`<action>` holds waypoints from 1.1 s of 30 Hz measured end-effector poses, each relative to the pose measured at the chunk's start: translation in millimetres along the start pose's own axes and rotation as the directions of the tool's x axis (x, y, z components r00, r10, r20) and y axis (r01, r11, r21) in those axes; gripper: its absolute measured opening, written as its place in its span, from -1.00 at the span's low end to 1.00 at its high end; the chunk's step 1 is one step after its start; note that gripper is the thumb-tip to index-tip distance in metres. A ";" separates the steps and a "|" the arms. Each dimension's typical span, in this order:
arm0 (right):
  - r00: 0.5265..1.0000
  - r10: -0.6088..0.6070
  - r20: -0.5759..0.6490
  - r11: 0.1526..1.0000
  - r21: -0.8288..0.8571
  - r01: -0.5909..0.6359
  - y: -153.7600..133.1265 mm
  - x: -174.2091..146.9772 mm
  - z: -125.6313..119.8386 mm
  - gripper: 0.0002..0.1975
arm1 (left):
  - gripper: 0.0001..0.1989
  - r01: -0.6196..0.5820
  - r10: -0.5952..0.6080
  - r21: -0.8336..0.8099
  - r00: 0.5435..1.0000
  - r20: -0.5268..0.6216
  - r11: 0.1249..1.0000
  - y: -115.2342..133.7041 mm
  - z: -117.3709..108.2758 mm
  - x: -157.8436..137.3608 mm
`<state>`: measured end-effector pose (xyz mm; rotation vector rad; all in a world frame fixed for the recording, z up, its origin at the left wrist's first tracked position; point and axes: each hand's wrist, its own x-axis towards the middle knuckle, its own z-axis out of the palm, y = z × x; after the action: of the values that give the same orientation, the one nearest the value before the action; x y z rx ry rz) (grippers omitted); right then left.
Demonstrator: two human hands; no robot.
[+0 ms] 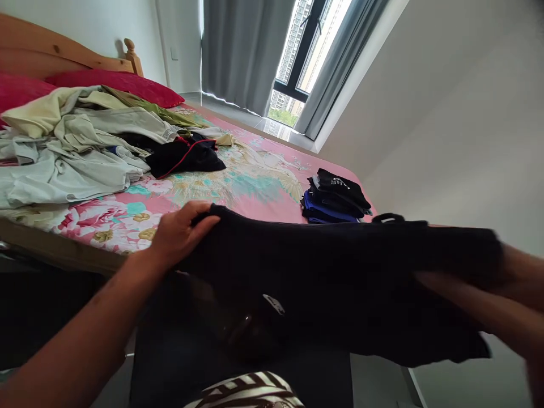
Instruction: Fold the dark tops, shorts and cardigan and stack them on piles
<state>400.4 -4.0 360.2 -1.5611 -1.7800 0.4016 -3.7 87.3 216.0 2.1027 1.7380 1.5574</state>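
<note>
A black garment [323, 266] is stretched out in front of me, with a small white printed mark on it and a thin black loop along its upper edge. Its exact kind is hard to tell. My left hand [181, 229] pinches its upper left corner between thumb and fingers. Over at the right end, my right hand [463, 294] is smeared by motion and holds the cloth, its fingers partly hidden by the fabric. The garment hangs between both hands, just short of the bed's near edge.
A folded stack of black and blue clothes [335, 195] sits on the flowered bedsheet [255, 184]. Loose pale clothes [85, 147] lie heaped at the left, beside a black garment with red piping [187, 156]. Grey curtains [242, 51] and a white wall [459, 113] stand beyond.
</note>
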 end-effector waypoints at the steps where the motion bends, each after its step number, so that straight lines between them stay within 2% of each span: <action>1: 0.998 0.050 0.036 0.998 0.045 -0.052 1.3 7.9 12.9 -0.59 | -0.67 -0.034 0.032 0.038 0.998 0.049 0.999 -3.4 -10.1 10.2; 4: 0.960 0.208 0.186 0.917 0.304 -0.257 26.5 25.4 58.3 -0.57 | -0.60 -0.113 0.082 0.139 0.974 0.212 0.984 -16.5 -19.8 47.3; 6: 0.920 0.253 0.298 0.796 0.476 -0.373 58.9 35.2 92.3 -0.53 | -0.55 -0.151 0.080 0.195 0.941 0.330 0.969 -29.6 -2.2 71.9; 9: 0.865 0.294 0.407 0.608 0.618 -0.498 120.4 52.9 143.7 -0.50 | -0.50 -0.234 0.067 0.253 0.843 0.533 0.939 -51.0 56.9 98.2; 12: 0.807 0.424 0.411 0.500 0.637 -0.587 180.6 71.1 187.0 -0.54 | -0.52 -0.270 -0.013 0.293 0.715 0.699 0.917 -64.0 131.3 106.5; 13: 0.788 0.468 0.400 0.474 0.640 -0.606 197.6 75.8 198.3 -0.56 | -0.54 -0.267 -0.038 0.303 0.690 0.723 0.915 -65.9 154.2 105.9; 15: 0.755 0.532 0.384 0.431 0.645 -0.631 225.3 81.7 215.7 -0.59 | -0.58 -0.268 -0.053 0.310 0.672 0.738 0.912 -68.0 192.5 102.4; 17: 0.738 0.559 0.378 0.403 0.653 -0.641 244.5 83.0 226.4 -0.60 | -0.61 -0.269 -0.054 0.313 0.675 0.736 0.911 -70.6 219.0 99.4; 19: 0.735 0.566 0.375 0.388 0.665 -0.638 256.7 81.3 231.5 -0.60 | -0.62 -0.268 -0.057 0.315 0.674 0.736 0.910 -75.1 234.9 100.1; 22: 0.748 0.549 0.372 0.384 0.683 -0.621 267.6 78.5 231.3 -0.58 | -0.62 -0.265 -0.058 0.310 0.668 0.742 0.913 -82.5 247.7 108.6; 27: 0.800 0.517 0.305 0.447 0.701 -0.556 283.8 82.1 222.9 -0.54 | -0.55 -0.219 -0.076 0.297 0.674 0.735 0.929 -82.6 270.7 123.9; 30: 0.799 0.537 0.270 0.474 0.687 -0.550 294.3 85.1 219.3 -0.53 | -0.53 -0.169 -0.098 0.281 0.671 0.735 0.945 -77.5 289.8 123.7; 33: 0.786 0.554 0.274 0.477 0.670 -0.570 301.5 84.8 218.2 -0.51 | -0.49 -0.099 -0.144 0.270 0.648 0.748 0.958 -78.3 304.3 119.3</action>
<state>468.3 190.6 38.9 -1.4633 -0.8198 1.2866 128.0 372.9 97.6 2.3122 1.6623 0.2408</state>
